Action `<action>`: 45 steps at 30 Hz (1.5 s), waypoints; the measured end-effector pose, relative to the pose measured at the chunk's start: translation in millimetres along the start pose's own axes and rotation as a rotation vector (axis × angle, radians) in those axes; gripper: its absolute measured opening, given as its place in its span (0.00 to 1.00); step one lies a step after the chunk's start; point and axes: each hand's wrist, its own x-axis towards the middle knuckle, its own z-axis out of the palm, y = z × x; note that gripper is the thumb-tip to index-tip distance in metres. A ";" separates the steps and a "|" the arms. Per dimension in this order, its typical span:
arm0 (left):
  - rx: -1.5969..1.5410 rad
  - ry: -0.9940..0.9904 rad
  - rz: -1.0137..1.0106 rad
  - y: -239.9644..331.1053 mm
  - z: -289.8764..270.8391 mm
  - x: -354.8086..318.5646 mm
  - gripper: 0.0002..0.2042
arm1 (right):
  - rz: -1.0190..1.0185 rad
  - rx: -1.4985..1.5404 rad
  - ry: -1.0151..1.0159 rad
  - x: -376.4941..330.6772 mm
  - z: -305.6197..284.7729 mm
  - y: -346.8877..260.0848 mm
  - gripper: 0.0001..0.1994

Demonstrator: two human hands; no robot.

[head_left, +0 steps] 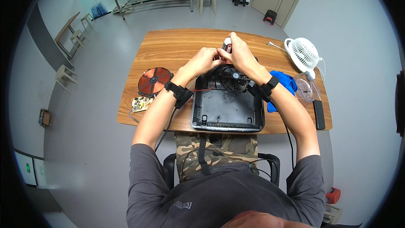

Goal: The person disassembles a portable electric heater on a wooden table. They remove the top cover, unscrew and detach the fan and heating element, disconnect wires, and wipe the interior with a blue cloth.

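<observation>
Looking down from the head camera, I see both hands meeting at the far edge of an opened black appliance housing (228,109) that sits on the near middle of the wooden table (168,46). My right hand (238,52) is wrapped around a small electric screwdriver (227,44) with a red and white body, held upright just above the housing's round black fan (234,78). My left hand (206,57) is pinched narrow, fingertips pressed against the right hand and the tool's lower end; what it grips, if anything, I cannot tell, it is too small. Both wrists wear black straps, and a red wire (202,89) runs across the housing's far left corner.

Left of the housing a copper coil disc (155,81) lies flat, and just near of it sits a small circuit board (141,104). To the right, a blue cloth (282,84) lies touching the housing's edge, partly under my right forearm. Further right stands a clear plastic container (307,88), a black rectangular bar (319,114) lies by the table's right edge, and a small white fan (303,54) is at the far right corner.
</observation>
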 end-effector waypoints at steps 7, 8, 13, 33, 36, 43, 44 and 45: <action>-0.050 0.030 0.033 14.2 -0.4 -0.8 0.10 | 0.041 -0.006 -0.062 0.0 -7.6 0.6 0.23; -0.063 0.036 0.026 15.3 -0.3 -1.6 0.10 | 0.025 0.000 -0.070 -0.1 -9.7 -0.2 0.23; -0.020 0.042 -0.022 13.9 0.1 -0.9 0.11 | 0.114 -0.119 -0.144 3.2 -30.7 -23.3 0.23; 0.009 0.017 -0.126 8.5 13.9 18.7 0.13 | 0.093 -0.446 -0.435 31.1 -36.7 -16.5 0.24; 0.039 0.017 -0.145 6.3 17.5 19.9 0.14 | 0.022 -0.371 -0.406 26.6 -37.3 -10.8 0.23; -0.030 -0.063 -0.068 16.7 1.0 14.5 0.16 | -0.009 -0.356 -0.490 32.6 -39.8 -7.6 0.20; -0.070 -0.088 -0.068 20.8 -3.8 14.1 0.16 | -0.009 -0.359 -0.504 33.7 -40.5 -7.1 0.20; -0.030 -0.129 -0.088 22.7 -9.3 15.4 0.16 | -0.022 -0.328 -0.524 35.1 -41.5 -6.7 0.19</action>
